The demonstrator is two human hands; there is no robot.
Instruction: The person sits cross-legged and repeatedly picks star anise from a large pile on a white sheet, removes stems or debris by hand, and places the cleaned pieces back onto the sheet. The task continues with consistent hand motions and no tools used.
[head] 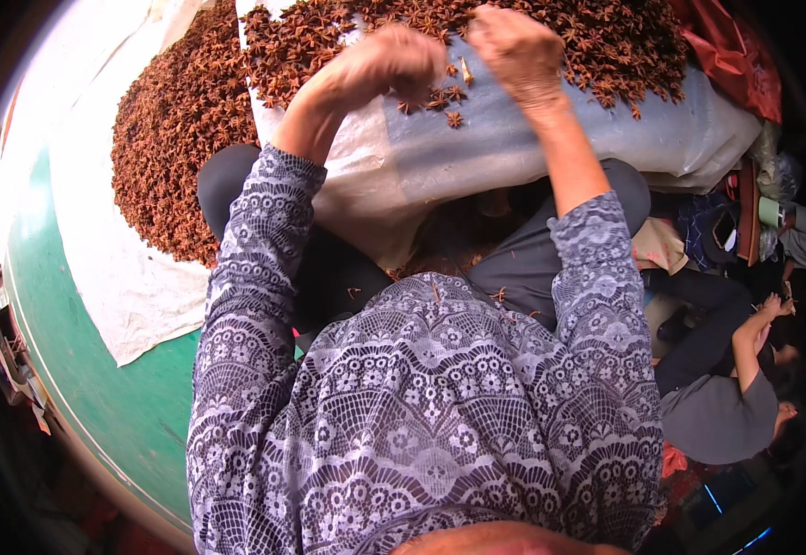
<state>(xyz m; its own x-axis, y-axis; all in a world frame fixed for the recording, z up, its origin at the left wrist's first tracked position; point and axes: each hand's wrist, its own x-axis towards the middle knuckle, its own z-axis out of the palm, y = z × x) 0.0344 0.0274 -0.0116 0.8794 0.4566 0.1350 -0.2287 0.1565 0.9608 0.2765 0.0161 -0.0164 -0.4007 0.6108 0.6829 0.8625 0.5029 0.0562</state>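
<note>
Dried star anise (pixel 618 48) lies spread over a plastic-covered surface (pixel 472 156) in front of me. My left hand (pixel 403 62), blurred, hovers with bent fingers over the near side of the spread; whether it holds anything is hidden. Curled at the edge of the pods, my right hand (pixel 514 48) has its fingertips turned away, and its grip cannot be made out. Between the hands lie a few loose star anise pods (pixel 454 119) and a small pale yellowish piece (pixel 467 71).
A large heap of star anise (pixel 174 139) covers a white sheet (pixel 125 305) at left, over a green floor (pixel 63 277). A red plastic bag (pixel 743 69) lies at upper right. Other people sit at right, one in a grey shirt (pixel 722 416), near a beige bag (pixel 656 246).
</note>
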